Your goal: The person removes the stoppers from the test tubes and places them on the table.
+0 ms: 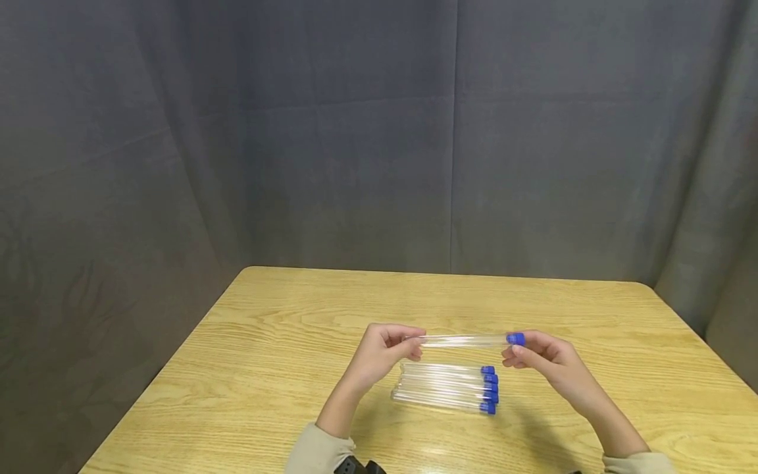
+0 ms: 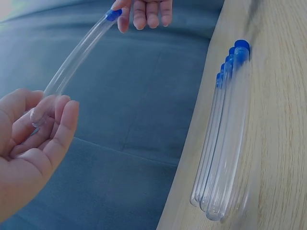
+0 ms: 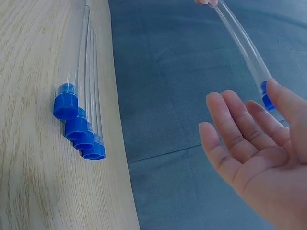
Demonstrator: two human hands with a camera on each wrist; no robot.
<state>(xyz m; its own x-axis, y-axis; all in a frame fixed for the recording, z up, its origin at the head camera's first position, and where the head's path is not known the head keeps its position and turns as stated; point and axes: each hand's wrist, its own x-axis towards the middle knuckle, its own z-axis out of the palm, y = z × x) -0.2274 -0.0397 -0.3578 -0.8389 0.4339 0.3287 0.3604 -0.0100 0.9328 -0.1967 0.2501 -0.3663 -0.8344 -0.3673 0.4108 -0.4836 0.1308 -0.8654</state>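
A clear test tube (image 1: 464,340) with a blue cap (image 1: 516,338) is held level above the table between both hands. My left hand (image 1: 381,352) pinches its rounded end, thumb against fingertips, as the left wrist view also shows. At the capped end, my right hand (image 1: 551,362) holds the blue cap between thumb and index finger. Its other fingers (image 3: 232,117) spread loosely away from the tube in the right wrist view. Just below, several more capped test tubes (image 1: 441,387) lie side by side on the wood, blue caps to the right.
The wooden table (image 1: 284,316) has light grain and rounded far corners. Grey curtains (image 1: 355,164) hang behind it and along both sides. Beige sleeves (image 1: 320,451) cover the forearms, and a dark wrist-worn device (image 1: 355,466) shows at the bottom edge.
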